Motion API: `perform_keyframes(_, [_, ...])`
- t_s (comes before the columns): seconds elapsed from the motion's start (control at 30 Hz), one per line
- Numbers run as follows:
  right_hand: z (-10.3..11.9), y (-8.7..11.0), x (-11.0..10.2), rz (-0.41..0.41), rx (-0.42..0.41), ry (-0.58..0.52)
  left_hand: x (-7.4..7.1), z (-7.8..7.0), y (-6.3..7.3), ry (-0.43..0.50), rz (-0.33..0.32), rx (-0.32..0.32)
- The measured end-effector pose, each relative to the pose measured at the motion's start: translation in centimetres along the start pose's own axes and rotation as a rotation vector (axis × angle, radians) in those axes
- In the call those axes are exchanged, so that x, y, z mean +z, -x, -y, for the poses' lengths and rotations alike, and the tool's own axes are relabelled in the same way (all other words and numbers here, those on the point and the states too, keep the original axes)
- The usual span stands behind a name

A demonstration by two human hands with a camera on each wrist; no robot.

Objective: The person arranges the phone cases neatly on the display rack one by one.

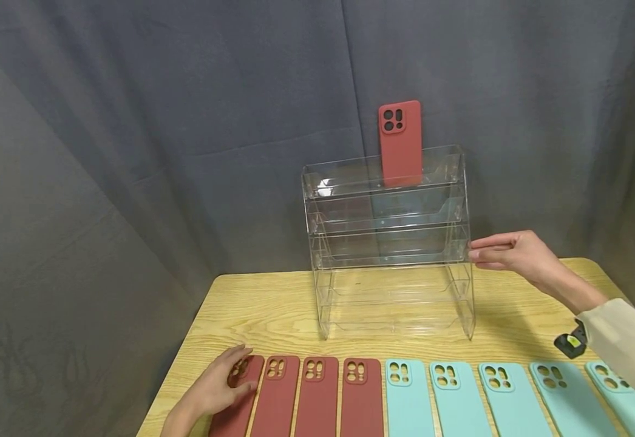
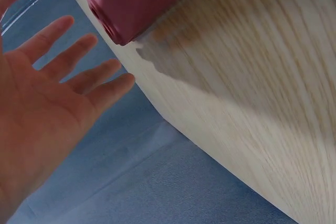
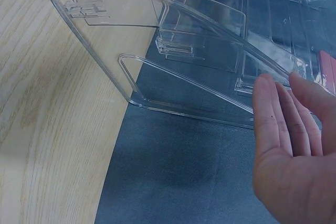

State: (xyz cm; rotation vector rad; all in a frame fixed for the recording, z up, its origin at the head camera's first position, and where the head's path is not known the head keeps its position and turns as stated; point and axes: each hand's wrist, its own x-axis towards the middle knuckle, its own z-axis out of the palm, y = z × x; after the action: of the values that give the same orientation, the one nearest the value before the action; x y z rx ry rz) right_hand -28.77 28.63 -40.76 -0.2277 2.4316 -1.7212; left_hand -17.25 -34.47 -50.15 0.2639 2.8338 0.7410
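Wood table (image 1: 274,303) across lower frame, grey curtain (image 1: 213,121) behind; clear rack (image 1: 388,227) right of centre. Left hand (image 1: 216,387) spread, holding nothing, over leftmost red case (image 1: 234,419), lower left; right hand (image 1: 522,256) straight-fingered at rack's right edge, contact unclear

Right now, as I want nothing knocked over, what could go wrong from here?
The top red case rises above the clear rack, so a jolt might topple it. The right grip is at the rack's side and could shift it. The left grip, close to the leftmost dark red case, might nudge it out of line.
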Motion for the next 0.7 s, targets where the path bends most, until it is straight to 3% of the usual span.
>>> perform_keyframes(0.17, [-0.09,-0.25,0.22,0.005,-0.009,-0.012,0.16,0.18,0.01,-0.017,0.009,-0.025])
perform_keyframes(0.7, [0.12,-0.66,-0.26,-0.031,-0.038,-0.127,0.84,-0.14,-0.56,-0.03,0.026,-0.006])
